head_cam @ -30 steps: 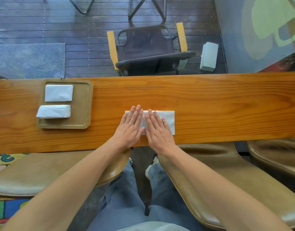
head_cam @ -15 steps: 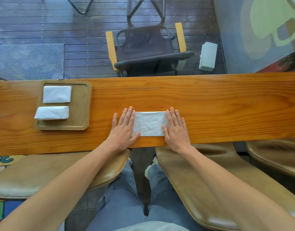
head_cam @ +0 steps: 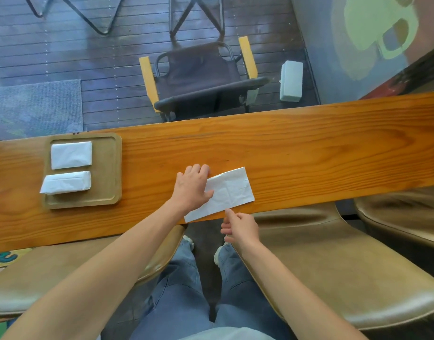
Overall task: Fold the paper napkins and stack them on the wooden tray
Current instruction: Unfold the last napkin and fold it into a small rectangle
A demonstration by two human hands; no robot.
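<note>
Napkin (head_cam: pixel 227 191) lies askew, pressed by flat left hand (head_cam: pixel 192 187); right hand (head_cam: pixel 240 228) loose.

No text, label, brand, number or sign can be read anywhere in the head view. The coloured shape at the mat's edge (head_cam: pixel 5 256) under the left seat may be a letter, but it is cut off.

We see bright, even daylight with soft shadows. A pale sheen lies on the wooden counter (head_cam: pixel 297 153) and the stool seats (head_cam: pixel 358 278). Wide-angle distortion bows the counter's edges; the dark decking (head_cam: pixel 88 45) beyond looks slightly hazy.
</note>
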